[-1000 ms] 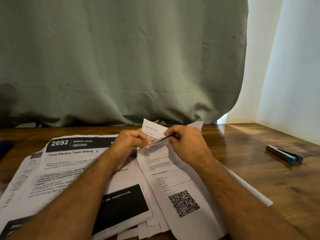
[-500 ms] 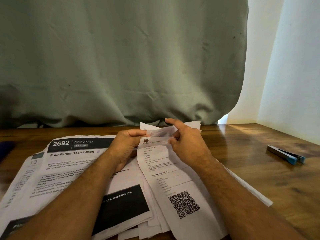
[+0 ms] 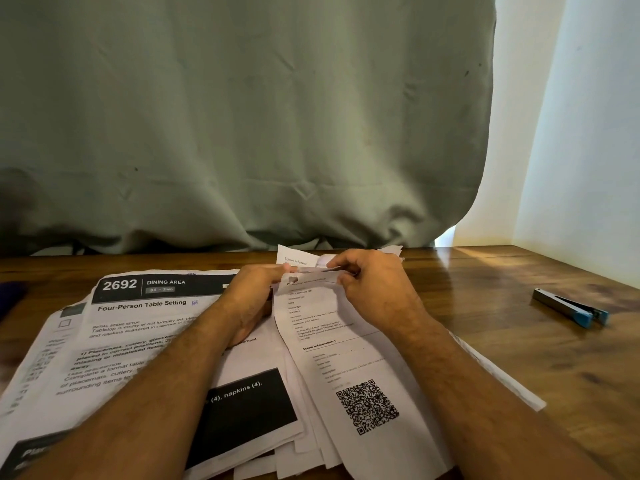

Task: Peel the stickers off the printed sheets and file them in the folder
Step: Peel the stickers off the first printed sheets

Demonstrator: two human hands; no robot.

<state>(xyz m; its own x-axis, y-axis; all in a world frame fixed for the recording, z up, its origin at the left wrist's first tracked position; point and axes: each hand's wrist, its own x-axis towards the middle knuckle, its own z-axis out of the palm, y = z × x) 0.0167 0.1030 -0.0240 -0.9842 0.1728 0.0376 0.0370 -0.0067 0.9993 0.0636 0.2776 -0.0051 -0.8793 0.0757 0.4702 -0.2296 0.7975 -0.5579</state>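
Right hand (image 3: 372, 289) fingers pinch a thin strip (image 3: 317, 271) at the far top edge of the QR-code sheet (image 3: 349, 355); left hand (image 3: 258, 296) pinches its left end. Sheet lies on the paper pile (image 3: 114, 341). Stapler (image 3: 569, 308) lies well right on the table (image 3: 519, 358).

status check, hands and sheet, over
Left hand and right hand both pinch top edge of QR-code sheet. Strip partly lifted. No folder visible. Nothing blocking.
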